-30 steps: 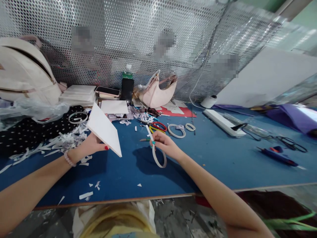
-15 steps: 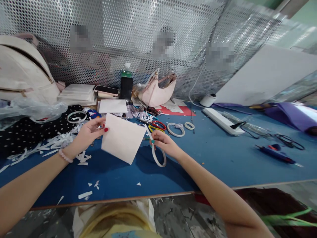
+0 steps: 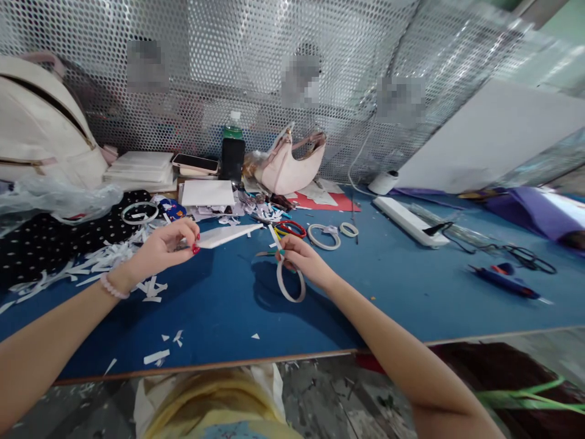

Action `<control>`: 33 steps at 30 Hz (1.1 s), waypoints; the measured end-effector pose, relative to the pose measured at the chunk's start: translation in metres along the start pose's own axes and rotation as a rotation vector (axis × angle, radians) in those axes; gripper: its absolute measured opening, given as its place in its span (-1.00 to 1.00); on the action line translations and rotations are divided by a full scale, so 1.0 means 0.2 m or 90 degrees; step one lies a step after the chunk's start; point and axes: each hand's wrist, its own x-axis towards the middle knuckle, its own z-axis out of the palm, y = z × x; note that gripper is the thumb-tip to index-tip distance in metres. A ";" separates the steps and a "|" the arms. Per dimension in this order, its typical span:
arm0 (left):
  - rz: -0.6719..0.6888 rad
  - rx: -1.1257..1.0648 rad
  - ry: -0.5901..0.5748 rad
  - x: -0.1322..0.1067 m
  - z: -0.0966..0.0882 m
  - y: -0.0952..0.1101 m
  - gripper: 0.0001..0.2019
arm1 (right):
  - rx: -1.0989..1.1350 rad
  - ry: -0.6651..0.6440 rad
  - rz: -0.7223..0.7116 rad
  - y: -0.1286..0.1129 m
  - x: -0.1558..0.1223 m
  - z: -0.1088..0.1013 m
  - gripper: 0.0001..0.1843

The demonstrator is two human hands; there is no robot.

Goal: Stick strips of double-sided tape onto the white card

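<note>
My left hand pinches the near-left edge of a sheet of white paper, which is seen almost edge-on above the table. Between the fingers of my right hand is a roll of white tape, hanging below them, and a short tape strip sticks up from it toward the paper's right end. A thin tool, its kind unclear, shows beside the right fingertips. Beyond that hand lie scissors with red and yellow handles and two more tape rolls, one larger roll and one smaller roll.
White paper scraps litter the left of the blue table. Behind stand a paper stack, phones, a bottle and a pink bag. A power strip and a blue glue gun lie to the right.
The paper has tipped from facing me to nearly flat and edge-on, turned by my left hand. My right hand keeps the tape roll in about the same place.
</note>
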 end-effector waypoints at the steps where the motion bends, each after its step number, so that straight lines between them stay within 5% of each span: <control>1: -0.004 0.017 -0.042 0.00 0.00 0.00 -0.86 | -0.003 0.017 0.012 0.01 0.01 0.00 -0.80; 6: -0.035 0.102 -0.160 0.00 0.01 0.00 -0.86 | -0.017 0.061 0.053 0.04 0.02 -0.02 -0.78; 15: -0.187 0.389 -0.136 -0.03 0.07 -0.15 -0.38 | -0.012 0.064 0.049 0.03 0.00 -0.02 -0.75; 25: -0.173 0.502 -0.181 -0.03 0.08 -0.19 -0.36 | 0.007 0.021 0.038 0.03 0.02 -0.01 -0.77; 33: -0.150 0.489 -0.226 -0.02 0.09 -0.13 -0.39 | 0.027 -0.034 0.047 0.00 0.01 0.00 -0.75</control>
